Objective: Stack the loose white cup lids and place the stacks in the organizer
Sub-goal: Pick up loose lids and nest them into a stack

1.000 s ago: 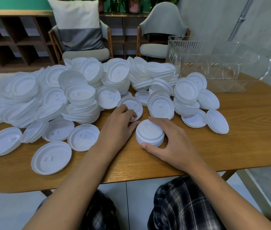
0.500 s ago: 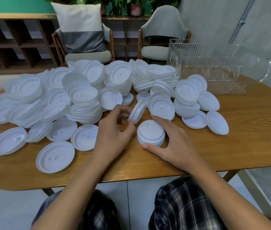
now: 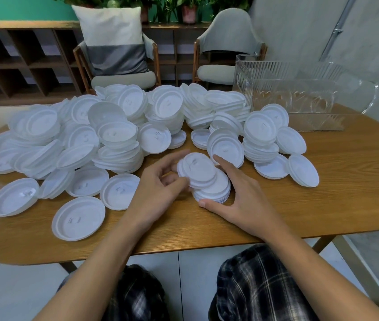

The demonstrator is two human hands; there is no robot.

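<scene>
Person seated at a wooden table (image 3: 351,186), both hands at its near middle. Left hand (image 3: 158,188) is motion-blurred; its grip looks narrow, fingers curled at the left edge of a single lid (image 3: 197,169), which sits tilted and off-centre on top of a small stack (image 3: 216,192). Right hand (image 3: 246,205) cups that stack from the right - grip around it, thumb against the near edge, index finger reaching along the far side, remaining fingers hidden behind the stack. The stack rests on the table, top lids slightly fanned, not squared up. A big pile of loose lids (image 3: 119,135) covers the left and centre of the table, some nested in leaning heaps, some lying singly upside down near the front edge. A few short stacks (image 3: 261,135) stand just beyond the right hand, with flat lids beside them. The clear ribbed organizer (image 3: 276,89) stands at the far right of the table, well apart from the hands - no lids visible in it. Behind the table: two chairs (image 3: 228,42), one with a white-and-grey cushion (image 3: 114,40), a dark shelf unit (image 3: 21,66) and potted plants (image 3: 184,8). Checked trousers (image 3: 253,286) show below the table edge.
</scene>
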